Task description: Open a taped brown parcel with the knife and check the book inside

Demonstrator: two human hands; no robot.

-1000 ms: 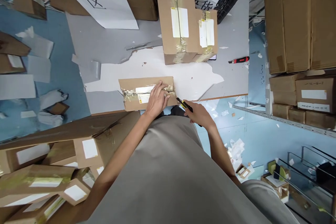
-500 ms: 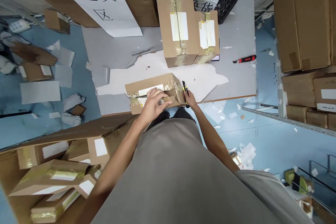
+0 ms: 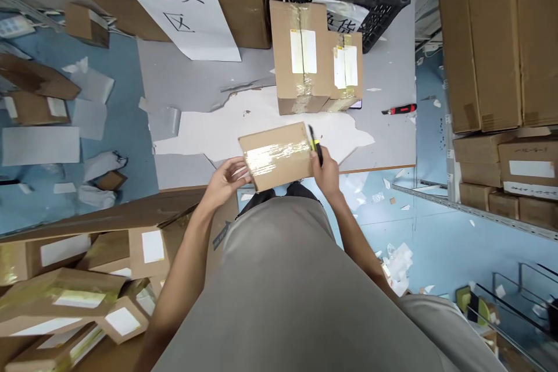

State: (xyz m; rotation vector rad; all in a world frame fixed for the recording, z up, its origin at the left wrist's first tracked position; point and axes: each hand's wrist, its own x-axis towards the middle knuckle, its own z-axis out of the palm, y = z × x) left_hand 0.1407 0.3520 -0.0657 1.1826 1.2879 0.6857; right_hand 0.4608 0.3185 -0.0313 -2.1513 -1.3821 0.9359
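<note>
A brown cardboard box (image 3: 283,171) with a shiny strip of clear tape is held at the near edge of the table, in front of my body. My left hand (image 3: 227,179) touches its left end, fingers curled against the cardboard. In my right hand (image 3: 326,174) is a black and yellow utility knife (image 3: 317,148), pointing away from me. That hand is also close against the box's right end; whether it presses on the box is hard to tell. The faces of the box turned down and toward me are hidden.
Two taped boxes (image 3: 300,90) stand ahead on the grey table (image 3: 192,70), before a black plastic crate (image 3: 386,6). A red utility knife (image 3: 400,109) lies at the right. A large carton (image 3: 244,0) is at the back left. Below left, another carton holds several parcels (image 3: 78,296).
The box has been turned over, so a plain taped face shows instead of the labelled, opened side. My left hand has gone from its top to its left end.
</note>
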